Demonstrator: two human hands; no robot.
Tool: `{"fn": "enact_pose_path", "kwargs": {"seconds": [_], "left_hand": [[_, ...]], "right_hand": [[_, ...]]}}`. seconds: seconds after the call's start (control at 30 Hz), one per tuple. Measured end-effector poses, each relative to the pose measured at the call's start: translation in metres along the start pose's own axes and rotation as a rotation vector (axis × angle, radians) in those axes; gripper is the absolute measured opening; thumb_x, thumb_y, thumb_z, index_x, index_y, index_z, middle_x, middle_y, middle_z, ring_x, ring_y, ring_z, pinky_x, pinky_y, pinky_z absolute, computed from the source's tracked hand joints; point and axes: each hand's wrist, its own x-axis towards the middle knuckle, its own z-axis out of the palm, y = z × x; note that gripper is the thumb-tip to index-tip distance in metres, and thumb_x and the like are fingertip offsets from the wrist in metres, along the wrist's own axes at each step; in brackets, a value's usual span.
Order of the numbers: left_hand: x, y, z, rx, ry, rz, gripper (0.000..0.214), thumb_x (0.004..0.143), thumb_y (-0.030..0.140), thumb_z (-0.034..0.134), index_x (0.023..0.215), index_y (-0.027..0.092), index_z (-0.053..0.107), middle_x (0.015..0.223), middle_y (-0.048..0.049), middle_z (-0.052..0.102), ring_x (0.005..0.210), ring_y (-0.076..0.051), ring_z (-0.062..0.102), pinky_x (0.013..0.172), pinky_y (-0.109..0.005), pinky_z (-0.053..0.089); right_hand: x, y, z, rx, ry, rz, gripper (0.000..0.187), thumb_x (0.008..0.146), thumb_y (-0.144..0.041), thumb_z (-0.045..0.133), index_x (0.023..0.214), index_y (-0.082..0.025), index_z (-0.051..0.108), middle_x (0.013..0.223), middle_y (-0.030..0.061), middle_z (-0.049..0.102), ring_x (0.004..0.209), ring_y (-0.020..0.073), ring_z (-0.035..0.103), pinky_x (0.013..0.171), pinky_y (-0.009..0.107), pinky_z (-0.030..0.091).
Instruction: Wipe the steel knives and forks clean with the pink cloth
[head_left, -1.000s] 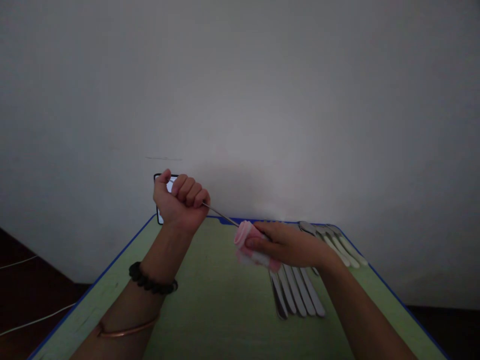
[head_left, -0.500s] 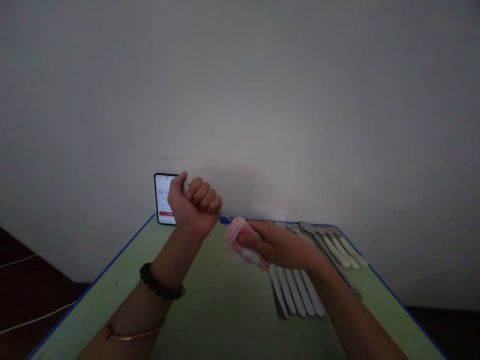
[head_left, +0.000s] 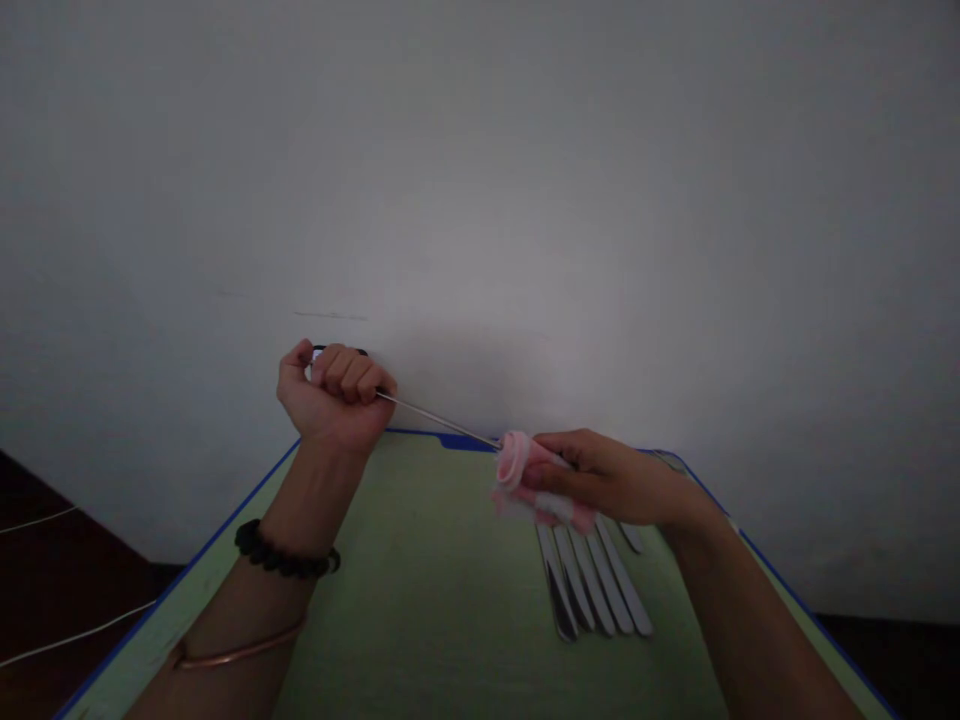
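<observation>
My left hand is closed in a fist around one end of a thin metal piece of cutlery. Its slim shaft slants down to the right from the fist to a pink and white cloth. My right hand is closed on this cloth, which is rolled up about the far end of the shaft. That end is hidden, so its kind cannot be told. Beneath the cloth, several metal knives or handles lie side by side on the table, their upper ends covered.
The light green table with a blue edge stands against a grey wall. A phone leans on the wall, mostly hidden behind my left hand. White cables run across the dark floor at left.
My hands have drawn apart, the left moving left and the right moving right with the cloth. More of the metal shaft shows between them. The right arm now hides the cutlery at right.
</observation>
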Motion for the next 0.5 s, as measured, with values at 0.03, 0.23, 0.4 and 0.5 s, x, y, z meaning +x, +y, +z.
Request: {"fn": "enact_pose_path", "kwargs": {"seconds": [0.03,0.23,0.4,0.5], "left_hand": [[0.0001,-0.0015,-0.0007,-0.010,0.001,-0.012,0.050,0.094,0.030,0.022,0.045,0.020,0.016,0.036,0.0053,0.016,0.027,-0.006,0.018,0.032,-0.021,0.015],[-0.0003,-0.0070,-0.0030,-0.215,-0.013,-0.107,0.050,0.095,0.031,0.026,0.047,0.021,0.016,0.032,0.0051,0.021,0.026,-0.007,0.018,0.029,-0.021,0.015],[-0.0033,-0.0053,-0.0011,-0.171,-0.032,-0.095,0.051,0.096,0.030,0.023,0.046,0.022,0.018,0.034,0.0051,0.021,0.026,-0.007,0.021,0.030,-0.020,0.016],[-0.0038,-0.0056,-0.0011,-0.052,-0.006,-0.034,0.051,0.095,0.026,0.027,0.045,0.022,0.021,0.036,0.0059,0.018,0.028,-0.007,0.018,0.030,-0.019,0.017]], "right_hand": [[-0.0001,-0.0003,0.0004,0.005,-0.013,0.002,0.037,0.090,-0.046,0.042,0.089,-0.013,0.059,0.067,-0.0005,0.055,0.053,0.0083,0.045,0.049,0.020,0.034],[-0.0026,-0.0054,0.0008,0.024,-0.065,0.060,0.042,0.089,-0.050,0.043,0.090,-0.012,0.060,0.064,-0.0012,0.052,0.051,0.0075,0.041,0.045,0.019,0.029],[-0.0029,-0.0088,0.0001,0.012,-0.046,0.063,0.041,0.087,-0.050,0.047,0.087,-0.012,0.062,0.064,-0.0017,0.048,0.053,0.0078,0.038,0.046,0.019,0.029],[-0.0029,-0.0098,0.0001,0.028,-0.054,0.056,0.040,0.084,-0.051,0.050,0.083,-0.013,0.063,0.061,-0.0027,0.045,0.052,0.0076,0.035,0.045,0.020,0.027]]}}
